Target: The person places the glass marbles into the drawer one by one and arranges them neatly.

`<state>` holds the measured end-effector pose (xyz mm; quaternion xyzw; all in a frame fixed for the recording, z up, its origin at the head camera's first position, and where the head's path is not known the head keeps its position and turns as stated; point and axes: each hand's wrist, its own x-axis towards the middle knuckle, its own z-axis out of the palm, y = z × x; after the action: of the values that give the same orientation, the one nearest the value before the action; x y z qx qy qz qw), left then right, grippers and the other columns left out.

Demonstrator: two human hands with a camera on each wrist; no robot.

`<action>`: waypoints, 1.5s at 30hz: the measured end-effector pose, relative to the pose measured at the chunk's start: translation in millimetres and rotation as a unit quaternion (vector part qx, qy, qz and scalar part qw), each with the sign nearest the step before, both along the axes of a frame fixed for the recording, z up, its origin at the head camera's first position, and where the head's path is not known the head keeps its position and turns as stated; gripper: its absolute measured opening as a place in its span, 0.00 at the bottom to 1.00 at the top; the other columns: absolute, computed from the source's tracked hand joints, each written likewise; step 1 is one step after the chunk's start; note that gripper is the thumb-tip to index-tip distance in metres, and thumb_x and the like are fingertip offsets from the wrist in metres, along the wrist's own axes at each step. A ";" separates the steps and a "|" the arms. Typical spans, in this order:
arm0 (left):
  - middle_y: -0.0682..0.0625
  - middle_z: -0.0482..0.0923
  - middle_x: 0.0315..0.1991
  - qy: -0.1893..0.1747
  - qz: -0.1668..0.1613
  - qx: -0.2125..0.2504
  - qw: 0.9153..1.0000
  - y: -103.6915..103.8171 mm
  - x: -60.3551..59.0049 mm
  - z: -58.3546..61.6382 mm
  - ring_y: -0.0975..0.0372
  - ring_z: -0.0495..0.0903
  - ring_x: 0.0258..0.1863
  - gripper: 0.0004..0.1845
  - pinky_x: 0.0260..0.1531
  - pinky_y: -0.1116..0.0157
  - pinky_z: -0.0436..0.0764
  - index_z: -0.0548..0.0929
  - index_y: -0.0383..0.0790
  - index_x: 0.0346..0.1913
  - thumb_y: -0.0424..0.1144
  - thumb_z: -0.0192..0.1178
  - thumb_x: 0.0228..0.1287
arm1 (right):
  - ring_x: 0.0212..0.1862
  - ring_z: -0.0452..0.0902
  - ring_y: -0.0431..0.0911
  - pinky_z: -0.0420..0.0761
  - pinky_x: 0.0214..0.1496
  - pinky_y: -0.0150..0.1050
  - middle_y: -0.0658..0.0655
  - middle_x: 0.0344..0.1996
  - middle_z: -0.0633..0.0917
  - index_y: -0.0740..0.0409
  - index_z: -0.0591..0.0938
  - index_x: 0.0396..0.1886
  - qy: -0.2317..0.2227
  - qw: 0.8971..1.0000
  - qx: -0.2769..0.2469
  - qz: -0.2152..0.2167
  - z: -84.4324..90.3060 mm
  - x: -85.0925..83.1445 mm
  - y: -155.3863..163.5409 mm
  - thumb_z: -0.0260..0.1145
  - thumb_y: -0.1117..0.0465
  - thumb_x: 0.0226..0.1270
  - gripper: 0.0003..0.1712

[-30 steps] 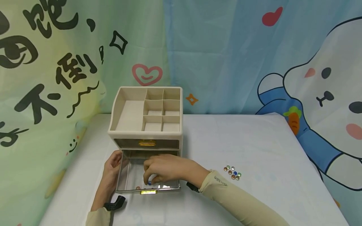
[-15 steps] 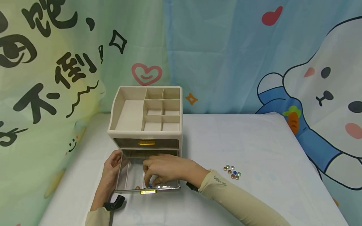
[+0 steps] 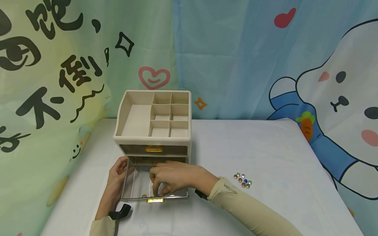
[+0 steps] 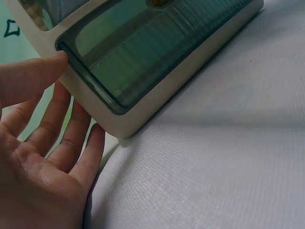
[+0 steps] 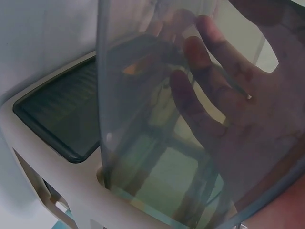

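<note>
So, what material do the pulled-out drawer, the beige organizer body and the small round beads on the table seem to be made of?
The drawer looks like clear, smoke-tinted hard plastic: the right hand's fingers show through its wall. The organizer body looks like opaque beige plastic with a smooth, matte finish. The beads seem to be glass or glossy plastic; they glint in several colours, but they are too small to tell which.

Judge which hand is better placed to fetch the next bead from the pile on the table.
Right. The right hand is nearer the beads; the left hand rests against the organizer, beside the open drawer.
</note>
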<state>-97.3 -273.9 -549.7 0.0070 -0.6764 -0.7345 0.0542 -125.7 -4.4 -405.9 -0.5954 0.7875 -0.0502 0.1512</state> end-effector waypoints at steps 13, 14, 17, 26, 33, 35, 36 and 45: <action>0.62 0.84 0.53 -0.006 0.005 -0.009 1.000 0.6 0.1 0.1 0.71 0.82 0.54 0.18 0.55 0.75 0.79 0.78 0.40 0.59 0.24 0.61 0.70 | 0.56 0.79 0.38 0.77 0.59 0.28 0.42 0.51 0.85 0.39 0.90 0.51 -0.035 0.998 -0.054 -0.011 12.6 5.7 15.1 0.72 0.49 0.69 0.13; 0.62 0.84 0.53 -0.005 0.004 -0.008 1.000 0.3 0.1 0.0 0.71 0.82 0.54 0.18 0.54 0.75 0.79 0.78 0.40 0.59 0.23 0.61 0.70 | 0.57 0.80 0.38 0.77 0.60 0.28 0.42 0.51 0.85 0.40 0.90 0.52 -0.035 0.997 -0.060 -0.014 13.7 6.8 17.2 0.72 0.49 0.69 0.13; 0.62 0.84 0.53 -0.003 0.002 -0.006 1.000 -0.2 0.0 -0.5 0.71 0.82 0.54 0.18 0.54 0.75 0.79 0.78 0.40 0.59 0.23 0.61 0.70 | 0.58 0.80 0.39 0.78 0.61 0.30 0.42 0.54 0.86 0.40 0.89 0.54 -0.039 0.996 -0.073 -0.029 17.6 10.4 23.3 0.72 0.49 0.70 0.14; 0.61 0.84 0.53 -0.002 0.001 -0.008 1.000 -0.6 0.2 -0.7 0.71 0.83 0.54 0.19 0.54 0.75 0.79 0.78 0.39 0.60 0.23 0.61 0.70 | 0.59 0.79 0.39 0.76 0.66 0.35 0.43 0.54 0.86 0.42 0.87 0.55 -0.059 0.987 -0.134 -0.068 25.8 22.8 43.8 0.69 0.51 0.73 0.13; 0.61 0.84 0.53 -0.005 0.004 -0.008 1.000 -0.2 0.6 -0.4 0.70 0.83 0.53 0.19 0.54 0.74 0.79 0.78 0.39 0.60 0.23 0.62 0.70 | 0.60 0.79 0.38 0.77 0.67 0.35 0.43 0.54 0.85 0.44 0.87 0.55 -0.096 0.969 -0.198 -0.113 26.2 32.9 62.4 0.68 0.50 0.75 0.13; 0.61 0.84 0.53 -0.004 0.004 -0.007 1.000 -0.1 0.8 -0.4 0.70 0.83 0.53 0.19 0.54 0.74 0.79 0.78 0.40 0.59 0.23 0.62 0.69 | 0.60 0.79 0.39 0.78 0.66 0.35 0.44 0.54 0.85 0.45 0.86 0.55 -0.094 0.964 -0.216 -0.125 24.4 35.9 66.7 0.67 0.51 0.75 0.13; 0.61 0.84 0.53 -0.003 0.004 -0.006 1.000 0.0 0.7 -0.4 0.70 0.83 0.53 0.19 0.54 0.74 0.79 0.78 0.40 0.59 0.23 0.61 0.69 | 0.60 0.79 0.39 0.79 0.66 0.36 0.44 0.54 0.85 0.46 0.86 0.55 -0.091 0.961 -0.226 -0.131 23.2 37.4 68.3 0.67 0.52 0.75 0.13; 0.61 0.84 0.52 0.015 -0.003 0.005 1.000 -0.7 -0.1 -2.6 0.71 0.83 0.53 0.20 0.53 0.75 0.80 0.79 0.42 0.58 0.21 0.60 0.69 | 0.59 0.82 0.42 0.83 0.60 0.37 0.47 0.53 0.86 0.49 0.86 0.55 -0.089 0.888 -0.399 -0.210 -2.3 50.9 75.2 0.72 0.61 0.70 0.14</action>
<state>-97.3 -274.6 -552.3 -0.0057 -0.6720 -0.7378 0.0627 -74.8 70.8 -408.2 -0.4193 0.7908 -0.4437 -0.0441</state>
